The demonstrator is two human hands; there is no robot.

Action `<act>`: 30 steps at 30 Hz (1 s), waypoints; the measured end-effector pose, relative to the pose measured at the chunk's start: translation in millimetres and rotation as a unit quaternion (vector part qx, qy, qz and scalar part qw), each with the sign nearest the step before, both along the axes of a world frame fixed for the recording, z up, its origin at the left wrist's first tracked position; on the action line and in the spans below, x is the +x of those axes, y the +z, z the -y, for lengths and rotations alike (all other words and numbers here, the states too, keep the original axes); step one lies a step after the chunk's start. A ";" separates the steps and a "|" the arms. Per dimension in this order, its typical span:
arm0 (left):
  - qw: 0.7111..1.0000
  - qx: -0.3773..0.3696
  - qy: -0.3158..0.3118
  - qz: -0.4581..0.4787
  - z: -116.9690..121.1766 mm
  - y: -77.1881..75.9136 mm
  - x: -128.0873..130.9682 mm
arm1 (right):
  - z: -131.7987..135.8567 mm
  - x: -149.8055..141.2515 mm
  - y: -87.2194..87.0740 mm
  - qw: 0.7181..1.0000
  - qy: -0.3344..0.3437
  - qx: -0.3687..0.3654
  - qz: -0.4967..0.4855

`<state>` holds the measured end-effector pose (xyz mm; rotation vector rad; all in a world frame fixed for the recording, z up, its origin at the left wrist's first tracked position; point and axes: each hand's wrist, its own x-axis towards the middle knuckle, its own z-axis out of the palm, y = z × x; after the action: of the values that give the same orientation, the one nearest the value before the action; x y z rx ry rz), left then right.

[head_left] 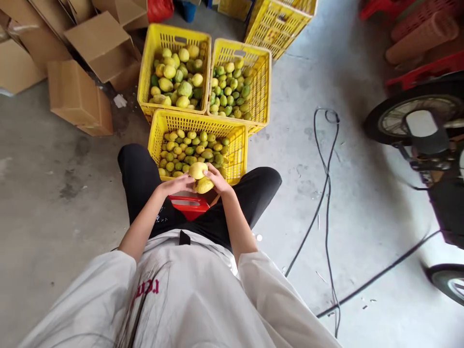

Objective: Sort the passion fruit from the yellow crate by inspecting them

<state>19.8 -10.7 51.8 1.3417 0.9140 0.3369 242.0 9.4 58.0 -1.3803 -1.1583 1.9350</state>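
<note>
Two yellow lemons are held between my hands above the near edge of the front yellow crate (pixel 242 154). The upper lemon (pixel 197 170) overlaps the lower lemon (pixel 204 186). My right hand (pixel 216 180) grips them from the right, its thumb on the upper one. From the left, my left hand (pixel 182 183) closes against them, its fingertips partly hidden behind the fruit. Below my hands, many yellow and green lemons (pixel 192 147) lie in the front crate. A red object with a slot (pixel 190 205) shows between my legs.
Two more yellow crates, a left one (pixel 145 77) and a right one (pixel 266 82), hold lemons behind the front crate. Cardboard boxes (pixel 78 94) are piled at left. A black cable (pixel 328 183) crosses the floor at right, near a motorbike wheel (pixel 380 121).
</note>
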 end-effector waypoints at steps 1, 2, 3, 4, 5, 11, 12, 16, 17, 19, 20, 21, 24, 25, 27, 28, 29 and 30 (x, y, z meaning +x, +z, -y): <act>0.999 -0.026 0.026 0.003 1.3 4.9 1.6 | 1.4 -0.5 0.4 1.000 0.005 0.007 0.000; 0.997 -0.054 0.056 0.007 1.2 8.8 2.6 | 2.8 -1.2 0.8 1.000 0.009 0.015 -0.001; 0.993 -0.080 0.085 0.017 0.4 11.7 2.8 | 4.2 -2.2 1.2 1.000 0.013 0.022 -0.005; 0.989 -0.089 0.114 0.028 -0.8 13.6 2.3 | 5.6 -3.5 1.9 0.999 0.018 0.028 -0.011; 0.985 -0.092 0.139 0.046 -1.9 14.4 1.1 | 7.1 -5.2 2.9 0.999 0.023 0.031 -0.021; 0.966 -0.085 0.206 0.134 3.6 13.2 -8.2 | 17.0 -17.8 15.8 0.995 0.036 0.015 -0.093; 0.965 -0.081 0.210 0.135 5.6 14.0 -8.9 | 18.9 -19.0 18.4 0.995 0.033 0.012 -0.096; 0.970 -0.073 0.193 0.129 10.8 19.8 -10.2 | 27.1 -18.1 24.9 0.996 0.014 0.002 -0.091; 0.972 -0.074 0.186 0.126 11.3 20.7 -10.2 | 29.1 -17.0 25.0 0.996 0.009 -0.002 -0.092; 0.972 -0.081 0.187 0.120 11.4 21.1 -9.2 | 32.4 -14.8 23.8 0.995 -0.006 -0.011 -0.097; 0.969 -0.089 0.196 0.120 11.2 21.0 -8.1 | 33.6 -13.8 22.9 0.995 -0.017 -0.014 -0.098; 0.964 -0.100 0.212 0.122 10.8 21.1 -6.5 | 34.7 -12.8 22.1 0.995 -0.032 -0.015 -0.097; 0.932 -0.145 0.294 0.155 9.4 25.2 1.2 | 36.8 -9.9 22.9 0.990 -0.080 -0.019 -0.115; 0.915 -0.157 0.326 0.179 9.1 28.6 4.5 | 37.5 -8.7 24.7 0.986 -0.092 -0.023 -0.137; 0.875 -0.168 0.387 0.237 9.5 38.0 10.7 | 39.6 -6.1 30.6 0.973 -0.105 -0.032 -0.203; 0.855 -0.168 0.412 0.266 10.2 43.7 13.2 | 41.0 -5.0 34.4 0.964 -0.106 -0.034 -0.241; 0.837 -0.167 0.433 0.290 11.3 49.5 15.2 | 42.8 -4.3 38.5 0.955 -0.105 -0.032 -0.276; 0.821 -0.165 0.451 0.309 12.7 55.2 16.5 | 44.9 -4.0 42.5 0.946 -0.102 -0.027 -0.305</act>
<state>36.3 -23.5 107.0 0.3305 0.9282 1.2083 238.0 -35.5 100.6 -0.7817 -0.6415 2.0333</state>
